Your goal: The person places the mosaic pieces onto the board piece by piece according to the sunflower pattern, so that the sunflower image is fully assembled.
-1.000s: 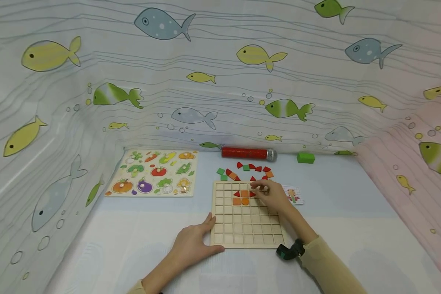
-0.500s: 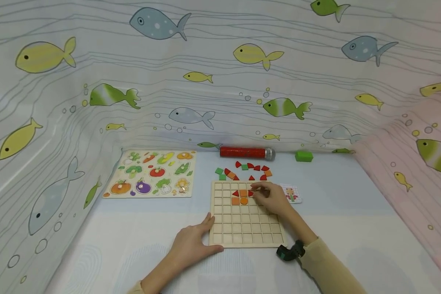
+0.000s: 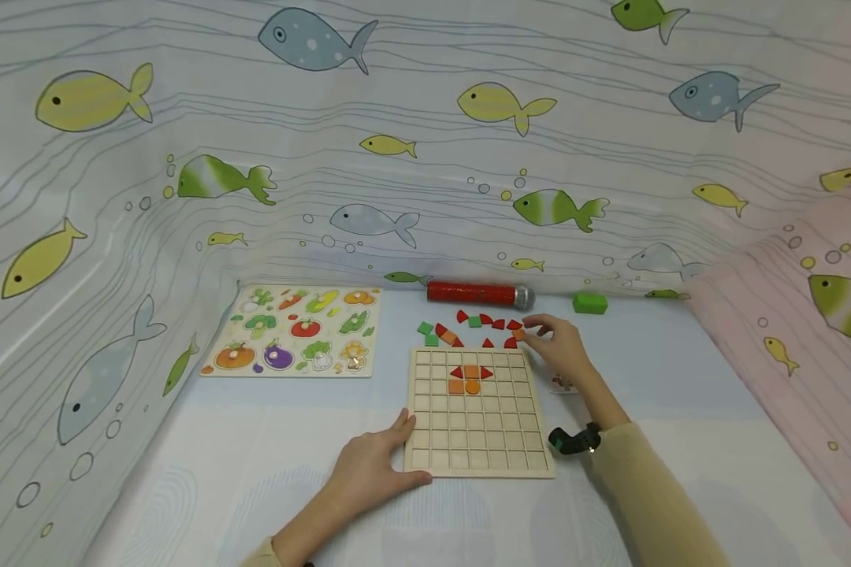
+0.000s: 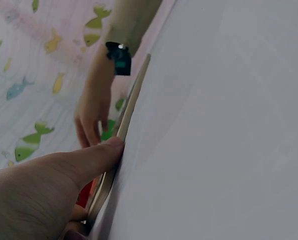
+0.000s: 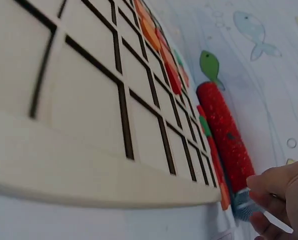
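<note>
A wooden grid board (image 3: 478, 433) lies before me. Its near left corner sits between the thumb and fingers of my left hand (image 3: 372, 468), which holds it; the left wrist view shows the thumb (image 4: 96, 157) against its edge. In the upper part of the grid are two red triangles (image 3: 457, 372), two orange squares (image 3: 471, 371) and an orange circle (image 3: 473, 387). My right hand (image 3: 559, 346) reaches past the far right corner, thumb and index fingertips right at a loose orange tile (image 3: 518, 335). In the right wrist view its fingers are loosely bent, with a gap between them.
Several loose red, green and orange tiles (image 3: 474, 321) lie behind the board. Behind them is a red microphone (image 3: 471, 293), with a green block (image 3: 590, 303) to its right. A vegetable peg puzzle (image 3: 305, 350) lies left. The right arm partly covers a pattern card (image 3: 562, 383).
My right hand has left the grid and moved back and right to the loose orange tile, now covering most of the card. The left hand stays at the board's corner.
</note>
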Tool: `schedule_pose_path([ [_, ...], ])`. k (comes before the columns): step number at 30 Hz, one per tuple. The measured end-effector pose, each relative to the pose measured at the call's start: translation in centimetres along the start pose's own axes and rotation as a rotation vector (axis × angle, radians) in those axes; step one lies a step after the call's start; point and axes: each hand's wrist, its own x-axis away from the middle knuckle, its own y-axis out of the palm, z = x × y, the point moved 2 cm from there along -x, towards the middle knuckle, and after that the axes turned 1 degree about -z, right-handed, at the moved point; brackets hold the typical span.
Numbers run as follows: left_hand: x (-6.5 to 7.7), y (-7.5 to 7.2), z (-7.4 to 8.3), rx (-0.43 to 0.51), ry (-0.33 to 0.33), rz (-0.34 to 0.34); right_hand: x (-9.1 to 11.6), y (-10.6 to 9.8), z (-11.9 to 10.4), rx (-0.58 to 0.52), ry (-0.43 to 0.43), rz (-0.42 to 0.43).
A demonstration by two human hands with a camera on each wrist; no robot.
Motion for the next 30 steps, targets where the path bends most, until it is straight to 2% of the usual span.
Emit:
schedule_pose_path([
  [4,0.0,0.0,-0.1,0.012,-0.004,-0.007,-1.0,0.1,1.3,0.018,0.071,-0.077],
  [8,0.0,0.1,-0.1,0.006,-0.003,-0.015,-1.4,0.3,2.1,0.029,0.090,-0.110],
  [13,0.1,0.1,-0.1,-0.016,0.004,-0.001,-1.8,0.2,2.4,0.013,0.080,-0.130],
  [23,0.0,0.0,0.2,0.003,0.001,-0.008,-2.3,-0.6,2.9,0.074,0.019,-0.164],
  [30,0.2,0.2,-0.1,0.001,0.002,-0.007,-2.3,0.0,3.0,0.084,-0.031,-0.166],
])
